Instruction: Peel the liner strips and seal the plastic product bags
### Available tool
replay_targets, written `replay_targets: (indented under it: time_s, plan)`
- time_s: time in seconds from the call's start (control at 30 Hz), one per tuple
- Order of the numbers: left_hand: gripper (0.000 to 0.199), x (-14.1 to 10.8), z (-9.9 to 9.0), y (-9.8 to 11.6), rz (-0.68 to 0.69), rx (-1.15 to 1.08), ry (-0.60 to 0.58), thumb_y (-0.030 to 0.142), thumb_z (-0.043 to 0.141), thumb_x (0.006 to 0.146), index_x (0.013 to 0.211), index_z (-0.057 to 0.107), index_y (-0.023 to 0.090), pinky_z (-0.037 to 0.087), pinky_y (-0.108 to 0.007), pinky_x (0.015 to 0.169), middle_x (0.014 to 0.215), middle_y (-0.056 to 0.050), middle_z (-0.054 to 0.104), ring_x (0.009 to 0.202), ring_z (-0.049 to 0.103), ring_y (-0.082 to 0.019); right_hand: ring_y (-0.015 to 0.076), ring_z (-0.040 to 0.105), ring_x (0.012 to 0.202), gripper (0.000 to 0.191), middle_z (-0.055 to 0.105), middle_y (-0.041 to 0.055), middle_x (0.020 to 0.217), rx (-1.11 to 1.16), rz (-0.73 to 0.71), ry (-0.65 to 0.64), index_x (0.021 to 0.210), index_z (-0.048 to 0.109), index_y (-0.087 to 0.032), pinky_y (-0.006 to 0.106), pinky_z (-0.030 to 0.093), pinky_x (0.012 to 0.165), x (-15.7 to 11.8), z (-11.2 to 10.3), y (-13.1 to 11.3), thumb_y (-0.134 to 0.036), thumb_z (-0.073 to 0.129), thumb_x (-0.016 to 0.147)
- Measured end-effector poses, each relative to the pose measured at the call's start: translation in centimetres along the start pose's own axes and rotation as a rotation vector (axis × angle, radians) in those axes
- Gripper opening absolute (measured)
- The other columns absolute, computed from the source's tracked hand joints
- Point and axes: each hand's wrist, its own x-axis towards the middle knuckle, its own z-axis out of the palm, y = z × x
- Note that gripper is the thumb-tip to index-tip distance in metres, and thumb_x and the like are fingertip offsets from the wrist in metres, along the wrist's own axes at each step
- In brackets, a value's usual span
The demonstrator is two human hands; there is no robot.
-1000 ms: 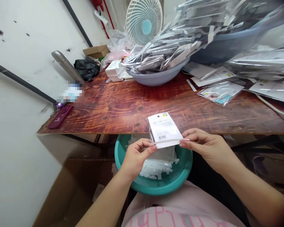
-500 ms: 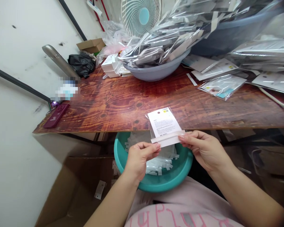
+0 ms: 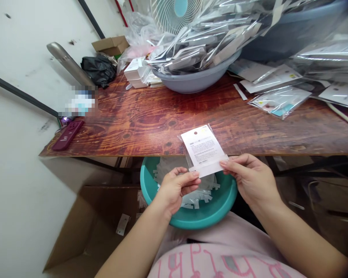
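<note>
Between my two hands is a clear plastic packet with a white printed card (image 3: 202, 146) inside and a pale strip along its near edge. My left hand (image 3: 176, 189) pinches the left end of that strip between thumb and fingers. At the strip's right end, my right hand (image 3: 251, 175) pinches the other corner. The packet's far end reaches over the table's front edge. Below it, a teal basin (image 3: 188, 222) holds many white strips and clear film pieces, partly hidden by my hands and the packet.
A grey-blue basin (image 3: 191, 83) heaped with packets stands at the back of the wooden table (image 3: 127, 127). More packets (image 3: 281, 101) lie at the right. A dark red phone (image 3: 68, 135) rests by the left edge. A cardboard box (image 3: 104, 227) is below left.
The strip at the packet's near edge now lies flatter against it. My hands still hold both ends, and the view has tilted slightly downward.
</note>
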Motion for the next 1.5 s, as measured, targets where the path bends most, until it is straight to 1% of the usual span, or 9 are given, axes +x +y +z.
replay_targets:
  time_s: [0.2,0.3,0.37,0.47,0.57,0.7,0.83,1.1,1.5]
  plan:
    - [0.062,0.0,-0.4,0.0,0.149,0.049,0.002,0.012,0.082,0.060,0.110,0.045,0.014,0.057,-0.024,0.062,0.072,-0.005,0.071,0.061,0.068,-0.014,0.0115,0.057,0.054,0.044,0.060,-0.0052,0.063,-0.142,-0.175,-0.049,0.072,0.042,-0.022,0.026,0.050,0.055,-0.3,-0.3,0.4,-0.025,0.083,0.055]
    - [0.066,-0.2,-0.5,-0.1,0.245,0.062,0.028,0.013,0.083,0.057,0.107,0.040,0.016,0.057,-0.027,0.063,0.065,-0.002,0.069,0.058,0.067,-0.015,0.0130,0.055,0.057,0.033,0.058,-0.0011,0.070,-0.604,-0.353,-0.080,0.081,0.048,-0.023,0.027,0.046,0.052,-0.7,-0.6,-0.4,-0.033,0.076,0.066]
    - [0.067,-0.2,-0.6,-0.1,0.291,0.070,0.037,0.015,0.084,0.055,0.105,0.039,0.017,0.056,-0.029,0.065,0.063,0.000,0.069,0.058,0.067,-0.015,0.0159,0.054,0.066,0.028,0.057,0.0036,0.079,-0.913,-0.635,-0.128,0.091,0.053,-0.022,0.030,0.046,0.056,-0.9,-0.5,-1.3,-0.032,0.070,0.072]
    - [0.066,-0.4,-0.4,-0.2,0.378,0.085,0.034,0.019,0.085,0.054,0.101,0.039,0.019,0.056,-0.031,0.067,0.062,0.001,0.069,0.058,0.067,-0.016,0.0213,0.052,0.084,0.022,0.055,0.0093,0.094,-1.104,-1.084,-0.402,0.100,0.059,-0.020,0.036,0.046,0.074,-0.5,0.6,-2.8,-0.023,0.062,0.078]
    - [0.061,-0.7,0.1,-0.2,0.487,0.102,0.038,0.018,0.083,0.057,0.099,0.039,0.021,0.056,-0.031,0.070,0.061,0.002,0.069,0.060,0.067,-0.015,0.0234,0.050,0.088,0.016,0.056,0.0112,0.096,-1.206,-1.243,-0.684,0.095,0.063,-0.018,0.040,0.042,0.077,0.3,2.6,-3.6,-0.018,0.054,0.082]
    - [0.054,-1.2,0.4,-0.4,0.629,0.137,0.095,0.015,0.079,0.062,0.097,0.040,0.023,0.055,-0.029,0.069,0.062,0.003,0.068,0.062,0.066,-0.014,0.0197,0.050,0.079,0.017,0.058,0.0076,0.082,-1.184,-1.221,-0.897,0.081,0.064,-0.016,0.035,0.038,0.070,1.2,4.3,-4.0,-0.015,0.048,0.086]
    - [0.044,-1.8,0.3,-0.7,0.816,0.224,0.173,0.012,0.072,0.069,0.098,0.040,0.024,0.053,-0.027,0.067,0.068,0.002,0.069,0.064,0.067,-0.015,0.0151,0.055,0.076,0.017,0.062,0.0051,0.079,-1.020,-1.016,-1.091,0.084,0.064,-0.016,0.029,0.040,0.071,1.5,4.4,-4.5,-0.020,0.048,0.089]
    - [0.034,-3.0,0.2,-1.4,1.009,0.454,0.254,0.013,0.068,0.072,0.096,0.047,0.024,0.054,-0.028,0.071,0.076,0.000,0.070,0.073,0.070,-0.018,0.0125,0.059,0.074,0.011,0.065,0.0003,0.076,-1.013,-0.905,-1.146,0.077,0.066,-0.020,0.026,0.041,0.069,2.0,5.1,-5.0,-0.017,0.057,0.083]
    - [0.031,-2.6,-0.1,-2.3,1.053,0.461,0.260,0.014,0.067,0.075,0.097,0.049,0.025,0.053,-0.029,0.076,0.081,-0.001,0.070,0.078,0.070,-0.018,0.0153,0.051,0.073,0.016,0.058,0.0033,0.075,-1.183,-1.083,-1.229,0.071,0.060,-0.016,0.029,0.036,0.066,1.8,6.2,-5.0,-0.015,0.051,0.084]
